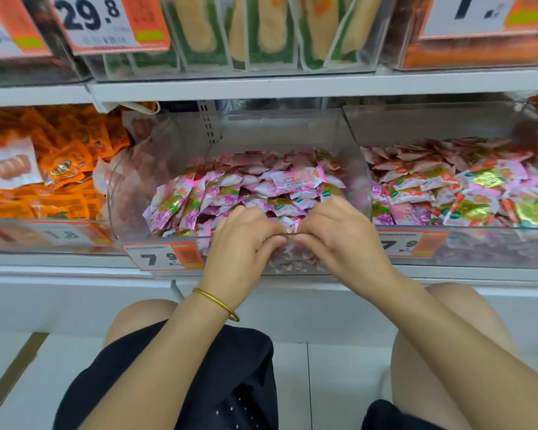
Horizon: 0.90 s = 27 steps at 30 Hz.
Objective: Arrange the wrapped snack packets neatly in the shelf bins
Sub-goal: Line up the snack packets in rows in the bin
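A clear plastic bin (131,193) in the middle of the lower shelf holds a heap of pink and white wrapped snack packets (246,184). One packet (295,178) lies on top with its barcode side up. My left hand (239,240) and my right hand (339,234) sit side by side at the bin's front rim, fingers curled over the edge, thumbs outside and fingertips among the front packets. Whether the fingers hold any packets is hidden.
A bin of orange packets (53,169) stands to the left and a bin of mixed pink and gold packets (466,187) to the right. Price tags (165,257) hang on the bin fronts. An upper shelf (261,85) carries green-wrapped goods. My knees are below.
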{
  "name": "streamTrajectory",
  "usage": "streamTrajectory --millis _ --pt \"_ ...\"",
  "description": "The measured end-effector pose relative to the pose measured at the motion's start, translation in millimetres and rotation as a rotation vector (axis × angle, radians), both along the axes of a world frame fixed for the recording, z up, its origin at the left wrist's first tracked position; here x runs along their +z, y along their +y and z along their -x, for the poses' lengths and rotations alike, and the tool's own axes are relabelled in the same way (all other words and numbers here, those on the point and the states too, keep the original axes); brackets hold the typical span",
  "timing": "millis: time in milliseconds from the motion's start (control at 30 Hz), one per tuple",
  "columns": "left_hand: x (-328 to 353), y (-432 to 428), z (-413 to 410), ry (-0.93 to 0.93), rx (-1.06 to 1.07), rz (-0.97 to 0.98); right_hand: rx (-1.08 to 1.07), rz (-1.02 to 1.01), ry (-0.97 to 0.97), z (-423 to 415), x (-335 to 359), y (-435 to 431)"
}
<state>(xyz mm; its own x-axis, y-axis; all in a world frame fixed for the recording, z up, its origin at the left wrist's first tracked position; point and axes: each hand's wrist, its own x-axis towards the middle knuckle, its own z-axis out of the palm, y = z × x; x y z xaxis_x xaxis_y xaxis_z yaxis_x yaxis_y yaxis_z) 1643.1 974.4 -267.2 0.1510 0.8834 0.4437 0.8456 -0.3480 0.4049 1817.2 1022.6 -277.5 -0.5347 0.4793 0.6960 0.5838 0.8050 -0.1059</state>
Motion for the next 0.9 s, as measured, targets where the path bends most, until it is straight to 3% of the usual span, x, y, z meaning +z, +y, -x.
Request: streamTrajectory --millis 200,300,367,500,567,733,900 --pt "-8 -15 3 0.029 -0.036 0.054 0.042 0.012 -0.113 -5 -9 -18" --pt "2 -18 -8 0.020 -0.030 0.089 0.024 -0.069 0.006 -29 7 -26" --pt "15 -21 -30 0.034 -0.064 -0.008 -0.131 -0.095 0.098 -58 18 -27" --pt "32 -7 -97 0.345 -0.174 -0.325 -0.540 -0.031 0.049 -116 21 1" --pt "32 11 -124 0.508 -0.158 -0.395 -0.662 -0.005 0.002 -137 12 17" --pt "26 39 -147 0.724 -0.095 -0.276 -0.748 -0.114 -0.068 -154 -17 36" --pt "22 37 -147 0.757 -0.071 -0.276 -0.713 -0.213 0.053 -152 -23 54"
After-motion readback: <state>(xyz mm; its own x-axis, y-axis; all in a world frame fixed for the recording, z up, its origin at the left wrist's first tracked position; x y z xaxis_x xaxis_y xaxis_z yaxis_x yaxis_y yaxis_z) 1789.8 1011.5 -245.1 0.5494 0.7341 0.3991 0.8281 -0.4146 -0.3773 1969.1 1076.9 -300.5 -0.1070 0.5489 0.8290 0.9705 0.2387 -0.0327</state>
